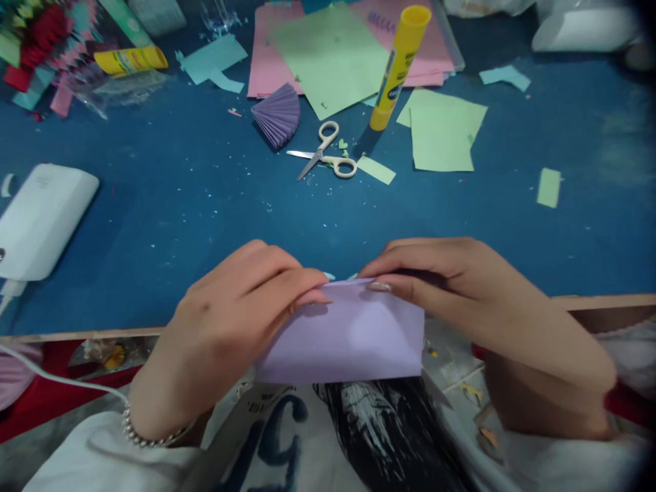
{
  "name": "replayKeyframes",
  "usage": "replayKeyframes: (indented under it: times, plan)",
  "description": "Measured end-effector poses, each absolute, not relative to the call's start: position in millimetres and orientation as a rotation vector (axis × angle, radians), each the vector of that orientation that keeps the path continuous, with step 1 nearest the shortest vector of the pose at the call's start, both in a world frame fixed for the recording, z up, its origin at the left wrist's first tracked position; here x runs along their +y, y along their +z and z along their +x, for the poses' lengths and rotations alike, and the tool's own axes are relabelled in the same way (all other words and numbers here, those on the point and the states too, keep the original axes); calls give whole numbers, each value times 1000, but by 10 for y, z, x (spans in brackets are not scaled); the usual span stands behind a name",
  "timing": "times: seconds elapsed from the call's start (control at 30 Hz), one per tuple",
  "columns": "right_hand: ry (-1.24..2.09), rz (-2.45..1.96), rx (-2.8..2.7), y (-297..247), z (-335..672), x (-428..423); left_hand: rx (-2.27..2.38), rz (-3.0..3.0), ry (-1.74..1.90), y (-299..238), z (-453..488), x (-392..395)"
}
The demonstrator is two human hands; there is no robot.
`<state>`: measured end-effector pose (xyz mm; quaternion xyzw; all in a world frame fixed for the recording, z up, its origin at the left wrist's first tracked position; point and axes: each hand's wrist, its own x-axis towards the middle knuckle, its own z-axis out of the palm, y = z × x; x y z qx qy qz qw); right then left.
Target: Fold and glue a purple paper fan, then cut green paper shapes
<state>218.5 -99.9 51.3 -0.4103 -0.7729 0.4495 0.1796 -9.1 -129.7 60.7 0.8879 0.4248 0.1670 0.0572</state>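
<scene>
A lilac sheet of paper (348, 338) is held just over the near edge of the blue table (205, 205), above my lap. My left hand (225, 328) pinches its top edge from the left, fingers closed on the paper. My right hand (461, 294) pinches the same top edge from the right, fingers pressed together along the fold. The fingertips of both hands nearly meet at the middle of that edge. A pearl bracelet (146, 437) circles my left wrist.
White-handled scissors (325, 154) lie mid-table beside a standing yellow glue stick (397, 65). A folded lilac paper fan (279, 115), green sheets (443, 133), pink sheets (266, 55), paper scraps, a second glue stick (130, 60) and a white device (41, 219) lie around.
</scene>
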Motion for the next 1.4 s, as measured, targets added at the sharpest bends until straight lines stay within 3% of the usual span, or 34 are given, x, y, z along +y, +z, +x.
replayKeyframes:
  times: [0.3, 0.57, 0.7, 1.03, 1.4]
  plan:
    - [328, -1154, -2487, 137, 2140, -897, 1399, 2527, 379, 231, -98, -1090]
    - [-108, -1110, -2706, 137, 2144, -1115, 1461, 2720, 329, 168, -154, -1280]
    - [-86, -1100, -2713, 128, 2146, -1193, 1449, 2729, 262, 138, -176, -1385]
    - [494, -1408, -2341, 61, 2057, -1092, 1764, 2300, 570, 70, -34, -1266]
    - [465, -1375, -2360, 112, 2047, -1150, 1718, 2453, 568, 35, -60, -1341]
